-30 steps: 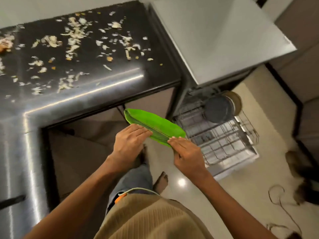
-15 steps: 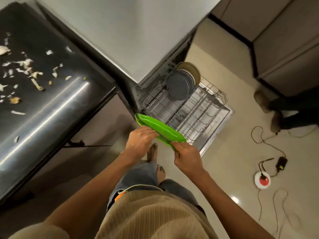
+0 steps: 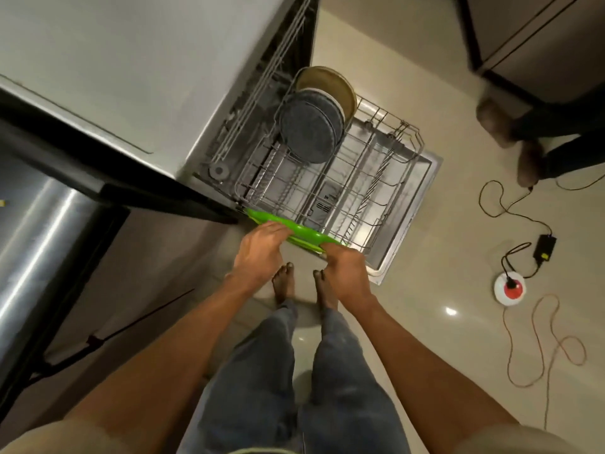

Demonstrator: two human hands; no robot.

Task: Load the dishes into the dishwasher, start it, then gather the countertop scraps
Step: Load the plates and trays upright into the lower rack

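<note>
both hands, left hand (image 3: pixel 262 249) and right hand (image 3: pixel 343 267), grasping the green plate (image 3: pixel 302 231), have carried it from the worktop down to the rack (image 3: pixel 327 185) edge at 6 o'clock; slotting comes next.

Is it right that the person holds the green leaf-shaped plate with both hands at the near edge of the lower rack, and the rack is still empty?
Not quite: the rack is not empty. The head view shows grey plates standing at its far end. Both the left hand and the right hand do hold the green plate there.
</note>
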